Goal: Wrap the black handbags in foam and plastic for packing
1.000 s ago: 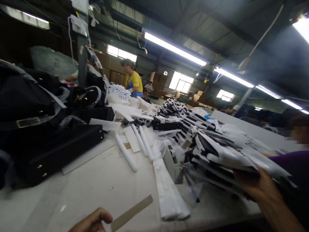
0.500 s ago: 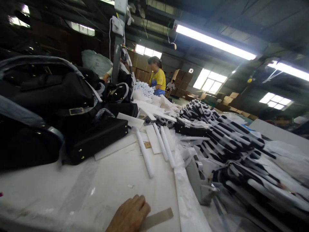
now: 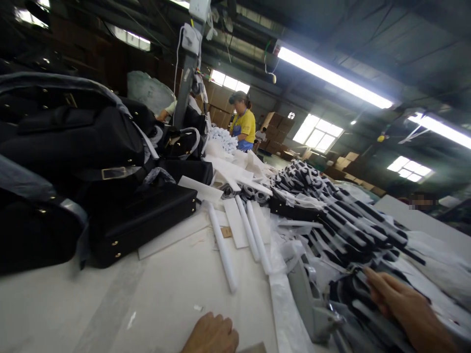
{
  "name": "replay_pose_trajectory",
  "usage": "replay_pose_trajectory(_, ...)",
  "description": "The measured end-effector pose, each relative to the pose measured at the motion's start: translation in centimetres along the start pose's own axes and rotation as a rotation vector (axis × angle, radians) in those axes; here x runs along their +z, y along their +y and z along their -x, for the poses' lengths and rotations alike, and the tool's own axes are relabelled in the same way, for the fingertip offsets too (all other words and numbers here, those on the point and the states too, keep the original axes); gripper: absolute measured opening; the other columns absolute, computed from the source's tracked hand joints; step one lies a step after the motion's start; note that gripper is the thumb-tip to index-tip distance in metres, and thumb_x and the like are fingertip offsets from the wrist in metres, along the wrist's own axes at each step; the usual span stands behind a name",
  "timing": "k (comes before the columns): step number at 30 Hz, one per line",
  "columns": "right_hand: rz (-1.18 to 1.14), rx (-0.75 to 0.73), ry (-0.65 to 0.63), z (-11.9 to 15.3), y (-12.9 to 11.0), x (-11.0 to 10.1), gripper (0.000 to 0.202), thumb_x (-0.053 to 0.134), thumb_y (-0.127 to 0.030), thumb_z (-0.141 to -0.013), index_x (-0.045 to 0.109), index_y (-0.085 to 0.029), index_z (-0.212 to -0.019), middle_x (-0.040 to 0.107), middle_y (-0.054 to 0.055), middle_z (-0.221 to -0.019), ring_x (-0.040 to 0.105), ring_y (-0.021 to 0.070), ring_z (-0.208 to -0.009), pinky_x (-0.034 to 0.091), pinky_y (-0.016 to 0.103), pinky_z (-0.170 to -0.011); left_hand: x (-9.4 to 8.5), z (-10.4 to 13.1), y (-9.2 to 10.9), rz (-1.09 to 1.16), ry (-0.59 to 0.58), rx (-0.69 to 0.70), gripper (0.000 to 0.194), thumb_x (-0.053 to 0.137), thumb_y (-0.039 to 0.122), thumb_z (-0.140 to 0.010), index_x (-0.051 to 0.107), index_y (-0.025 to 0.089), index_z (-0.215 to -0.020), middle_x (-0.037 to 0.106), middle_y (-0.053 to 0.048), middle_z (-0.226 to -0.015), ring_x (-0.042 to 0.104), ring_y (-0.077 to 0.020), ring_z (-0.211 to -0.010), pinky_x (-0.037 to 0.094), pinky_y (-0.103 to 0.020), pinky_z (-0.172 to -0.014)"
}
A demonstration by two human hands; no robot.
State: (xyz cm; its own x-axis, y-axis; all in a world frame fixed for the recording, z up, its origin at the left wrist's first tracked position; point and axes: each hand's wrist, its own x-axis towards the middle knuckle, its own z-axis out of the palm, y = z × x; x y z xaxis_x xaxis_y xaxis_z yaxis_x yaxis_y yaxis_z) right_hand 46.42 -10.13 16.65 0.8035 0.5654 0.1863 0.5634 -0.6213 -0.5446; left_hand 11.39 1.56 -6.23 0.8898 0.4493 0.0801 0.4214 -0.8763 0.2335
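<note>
My left hand (image 3: 213, 336) rests on the white tabletop at the bottom edge, its fingers curled in; whatever lies inside them is hidden. Just right of it, a flat beige-grey strip (image 3: 253, 348) is partly cut off by the frame. On the right, my right hand (image 3: 405, 301) is over a heap of black straps with white wrapping (image 3: 353, 220). Its index finger and thumb are pressed together, and I cannot make out anything between them. Between the hands stands a grey-green tape dispenser (image 3: 309, 299), beside a long translucent plastic sheet (image 3: 287, 314).
Black bags (image 3: 143, 220) with gold studs are stacked on the left. White rolls (image 3: 222, 245) and foam sheets (image 3: 235, 223) lie mid-table. A person in a yellow shirt (image 3: 246, 125) stands beyond, near a post (image 3: 186, 88). Another person's sleeve shows behind the post.
My right hand has come further into view over the strap heap. The left hand has shifted slightly right, nearer the strip's end. The camera view has tilted up a little.
</note>
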Motion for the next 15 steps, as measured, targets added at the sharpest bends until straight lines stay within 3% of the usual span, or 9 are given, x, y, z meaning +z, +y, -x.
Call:
replay_pose_trajectory(2,-0.027,-0.101,-0.145,-1.4,-2.6,2.5,0.042,0.059,-0.067,-0.072,0.063,-0.026,-0.061,0.064,0.002,-0.056,0.063,0.0218,-0.055,0.051,0.032,-0.055,-2.2,-0.4,-0.7,0.020,-0.035,-0.044,0.020,0.052,0.010,-0.085,0.066,0.020,-0.094,0.068,-0.008,-0.088,0.064,-0.0250,-0.080,0.043,-0.034,-0.070)
replay_pose_trajectory(4,-0.041,-0.192,-0.199,-3.3,-4.7,4.5,0.037,0.064,-0.062,-0.069,0.068,-0.025,-0.071,0.069,0.000,-0.064,0.067,0.0219,-0.064,0.053,0.030,-0.065,-5.5,-0.7,-1.6,0.033,-0.013,-0.121,0.029,0.050,0.006,-0.082,0.064,0.018,-0.103,0.068,-0.012,-0.102,0.064,-0.0290,-0.093,0.046,-0.040,-0.080)
replay_pose_trajectory(6,-0.102,-0.143,-0.209,-5.6,-5.7,5.9,0.030,0.070,-0.053,-0.067,0.069,-0.024,-0.073,0.070,0.000,-0.065,0.068,0.0219,-0.067,0.052,0.029,-0.066,-9.0,-1.3,-2.6,0.136,-0.029,-0.175,0.029,0.054,0.005,-0.076,0.063,0.019,-0.100,0.067,-0.009,-0.102,0.063,-0.0280,-0.094,0.046,-0.040,-0.082)
replay_pose_trajectory(8,-0.222,-0.001,-0.182,-8.3,-5.4,6.7,0.025,0.072,-0.044,-0.067,0.069,-0.021,-0.074,0.071,0.002,-0.069,0.069,0.0222,-0.070,0.053,0.028,-0.064,-12.3,-3.1,-3.7,0.331,0.026,-0.199,0.023,0.055,0.010,-0.077,0.061,0.020,-0.097,0.067,-0.006,-0.100,0.063,-0.0246,-0.092,0.046,-0.037,-0.082)
replay_pose_trajectory(11,-0.381,0.172,-0.098,-12.8,-3.7,7.5,0.028,0.061,-0.045,-0.079,0.066,-0.017,-0.084,0.072,0.010,-0.091,0.071,0.0230,-0.083,0.056,0.029,-0.065,-15.8,-8.7,-5.4,0.802,0.085,-0.243,0.014,0.058,0.029,-0.083,0.060,0.019,-0.092,0.067,-0.005,-0.092,0.063,-0.0226,-0.088,0.048,-0.034,-0.080)
replay_pose_trajectory(13,-0.434,0.252,-0.036,-16.1,-2.4,7.8,0.039,0.051,-0.052,-0.085,0.063,-0.015,-0.092,0.069,0.017,-0.107,0.070,0.0267,-0.093,0.059,0.033,-0.067,-17.2,-14.1,-6.3,1.205,0.067,-0.299,0.031,0.060,0.048,-0.083,0.061,0.017,-0.090,0.067,-0.008,-0.094,0.064,-0.0248,-0.096,0.051,-0.035,-0.084)
replay_pose_trajectory(15,-0.483,0.306,0.029,-19.6,-1.6,8.1,0.050,0.050,-0.061,-0.084,0.060,-0.015,-0.100,0.064,0.022,-0.118,0.067,0.0325,-0.103,0.060,0.040,-0.069,-17.9,-20.1,-6.9,1.526,0.089,-0.406,0.053,0.072,0.061,-0.071,0.061,0.015,-0.094,0.067,-0.015,-0.108,0.063,-0.0281,-0.108,0.049,-0.036,-0.094)
